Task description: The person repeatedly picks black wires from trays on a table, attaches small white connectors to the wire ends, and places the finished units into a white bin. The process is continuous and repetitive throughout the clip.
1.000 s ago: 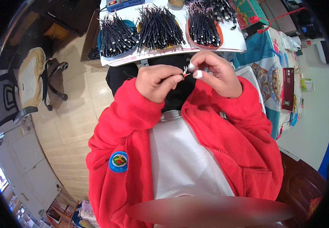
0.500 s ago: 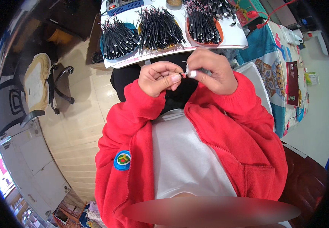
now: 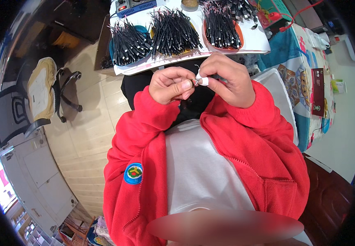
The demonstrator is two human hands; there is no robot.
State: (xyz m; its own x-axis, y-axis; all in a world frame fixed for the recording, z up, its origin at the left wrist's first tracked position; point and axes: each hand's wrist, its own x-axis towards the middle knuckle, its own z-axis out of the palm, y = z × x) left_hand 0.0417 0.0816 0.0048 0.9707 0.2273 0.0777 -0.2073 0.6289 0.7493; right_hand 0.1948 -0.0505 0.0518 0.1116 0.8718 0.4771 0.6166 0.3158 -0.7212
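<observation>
My left hand [image 3: 170,84] pinches a cable end [image 3: 194,82] between thumb and forefinger; thin reddish and pale wires stick out of it toward the right. The rest of that cable is hidden by my fingers and the dark clothing behind. My right hand [image 3: 232,82], with white wraps on its thumb and forefinger tips, is closed on the bare wire ends from the other side. Both hands meet in front of my chest, just short of the table edge. Beyond them, bundles of black cables [image 3: 176,33] with pinkish wire ends stand upright in bowls.
The white table [image 3: 253,45] holds a blue bowl [image 3: 111,51], an orange bowl [image 3: 240,36], a small round tin [image 3: 189,5] and a blue device [image 3: 136,8]. An office chair [image 3: 42,92] stands left. A patterned cloth-covered table [image 3: 282,53] is at right.
My right thumb and forefinger have closed in on the wire ends, nearer to my left fingertips. The left hand keeps its pinch. The whole view has shifted slightly.
</observation>
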